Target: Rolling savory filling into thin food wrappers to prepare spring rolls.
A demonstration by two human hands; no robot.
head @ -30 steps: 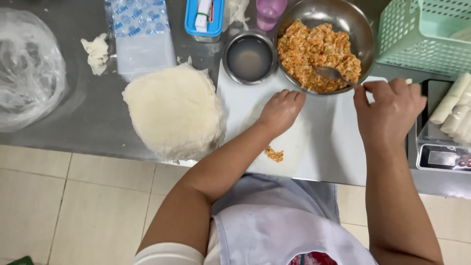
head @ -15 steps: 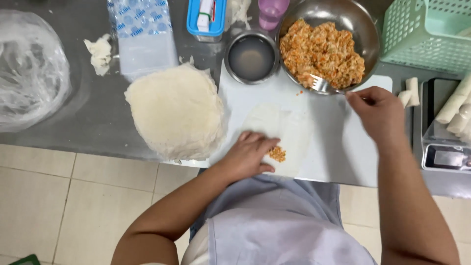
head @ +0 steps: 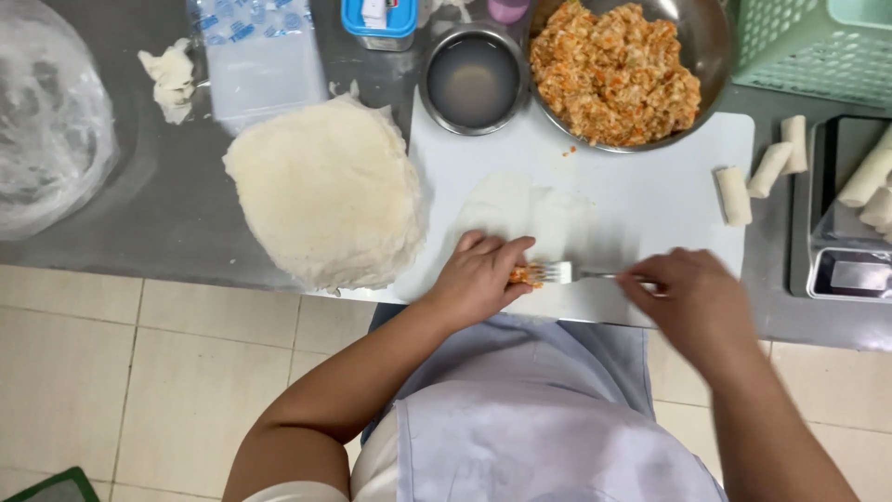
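Table (head: pixel 139 214): grey steel, carrying my white cutting board (head: pixel 650 186), a green basket (head: pixel 818 46) at the far right and a crumpled plastic bag (head: pixel 51 121) at the far left.
Wrapper stack (head: pixel 325 191): the pale round pile sits just left of the board, no different from a second ago.
Filling bowl (head: pixel 692 37): metal, heaped with orange-flecked mix; my fork has left it since half a second ago.
Single wrapper (head: pixel 530 209): spread flat on the board, its near edge under my left hand.
Right hand (head: pixel 692 302): has come back from the bowl to the board's near edge, fingers closed around the fork (head: pixel 571 273) handle, tines pointing left.
Left hand (head: pixel 478 279): fingers curled down on the wrapper beside the tines, pressing rather than gripping anything.
Filling dab (head: pixel 525 275): small orange lump at the fork tips, touching my left fingers; so this wrapper is now being loaded.
Finished rolls (head: pixel 757 172): three lie at the board's right edge.
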